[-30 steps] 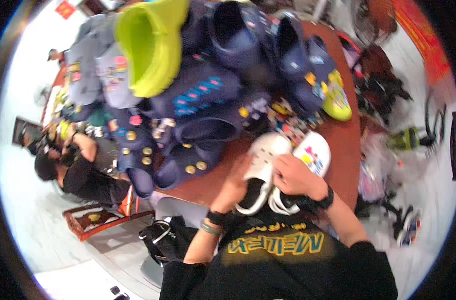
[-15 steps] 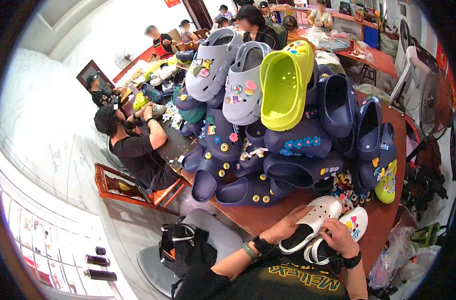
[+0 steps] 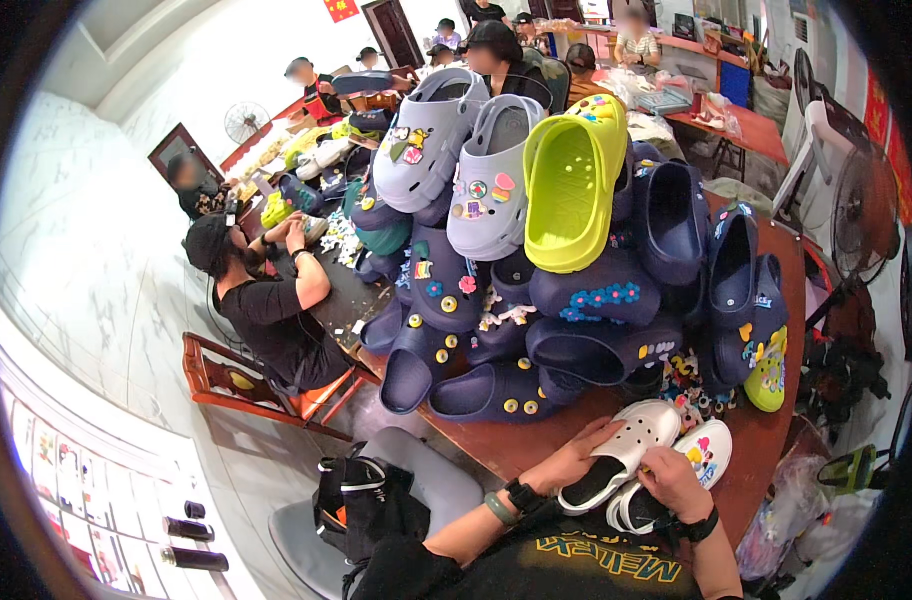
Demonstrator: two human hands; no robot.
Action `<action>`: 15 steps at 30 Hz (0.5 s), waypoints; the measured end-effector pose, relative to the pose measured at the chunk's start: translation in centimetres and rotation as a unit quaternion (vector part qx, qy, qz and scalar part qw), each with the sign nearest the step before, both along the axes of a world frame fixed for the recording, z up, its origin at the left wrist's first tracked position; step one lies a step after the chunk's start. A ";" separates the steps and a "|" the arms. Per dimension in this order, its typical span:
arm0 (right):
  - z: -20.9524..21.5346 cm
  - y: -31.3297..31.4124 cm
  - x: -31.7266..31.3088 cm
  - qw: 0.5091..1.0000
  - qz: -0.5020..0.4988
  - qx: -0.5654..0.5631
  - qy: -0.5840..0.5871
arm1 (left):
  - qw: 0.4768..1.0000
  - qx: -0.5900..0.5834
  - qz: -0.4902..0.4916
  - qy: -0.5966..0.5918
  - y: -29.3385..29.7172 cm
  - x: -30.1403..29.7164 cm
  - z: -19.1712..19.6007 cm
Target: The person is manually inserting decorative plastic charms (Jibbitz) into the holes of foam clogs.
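Observation:
At the table's near edge, my left hand [image 3: 578,455] is wrapped round the side of a white clog [image 3: 644,432] with dark lining and small round holes on top. A second white clog [image 3: 711,452], decorated with colourful charms, lies tilted against it on the right. My right hand [image 3: 676,482] has its fingers bent into a pinch where the two clogs meet. Whatever those fingertips hold is hidden. A heap of small colourful charms [image 3: 688,388] lies just beyond the white pair.
Before me rises a tall pile of navy clogs [image 3: 616,352], topped by pale lilac clogs [image 3: 493,195] and a lime clog [image 3: 574,190]. A co-worker [image 3: 266,310] sits at the left. A black bag [image 3: 366,500] rests on a grey chair. Fans [image 3: 861,205] stand at right.
My right hand's fingers have curled in tighter beside the white clogs; the left keeps its hold. In the background a co-worker's dark clog has come into sight. The view has shifted slightly.

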State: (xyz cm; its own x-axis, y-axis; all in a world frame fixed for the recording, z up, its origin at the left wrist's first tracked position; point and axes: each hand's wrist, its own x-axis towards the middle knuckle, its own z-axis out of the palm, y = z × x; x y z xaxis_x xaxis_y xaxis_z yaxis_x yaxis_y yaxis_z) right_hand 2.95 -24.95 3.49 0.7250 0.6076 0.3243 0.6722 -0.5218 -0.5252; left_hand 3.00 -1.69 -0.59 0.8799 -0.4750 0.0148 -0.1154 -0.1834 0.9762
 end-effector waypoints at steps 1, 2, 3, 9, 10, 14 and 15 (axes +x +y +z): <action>0.0 0.0 0.1 1.000 0.006 -0.005 -0.002 | 1.000 0.002 -0.003 -0.006 0.1 0.1 0.0; 0.1 0.1 0.2 1.000 0.007 -0.005 -0.002 | 1.000 0.002 -0.003 -0.006 0.1 0.1 -0.1; 0.2 0.1 0.2 1.000 0.017 -0.001 -0.013 | 1.000 -0.003 -0.004 -0.009 0.2 0.2 -0.1; 0.3 0.3 0.3 0.999 0.023 0.001 -0.034 | 1.000 -0.015 0.015 0.016 0.1 0.4 -0.3; 0.4 0.4 0.1 0.999 0.018 -0.012 -0.037 | 0.999 -0.019 0.022 0.026 0.0 0.4 -0.3; 0.2 0.5 -0.5 0.998 0.009 -0.021 -0.064 | 1.000 -0.008 0.027 0.011 -0.1 0.2 -0.9; 0.0 0.4 -0.7 0.997 0.019 -0.021 -0.076 | 0.999 -0.017 0.034 0.013 -0.1 0.0 -1.2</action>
State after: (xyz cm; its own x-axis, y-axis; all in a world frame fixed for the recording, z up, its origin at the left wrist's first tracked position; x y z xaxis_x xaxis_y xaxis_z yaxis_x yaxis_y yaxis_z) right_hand 2.30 -24.53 3.46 0.6455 0.6490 0.4026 0.7622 -0.5137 -0.3939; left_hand 3.03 -1.82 -1.79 0.9105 -0.4135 0.0062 -0.0779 -0.1566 0.9846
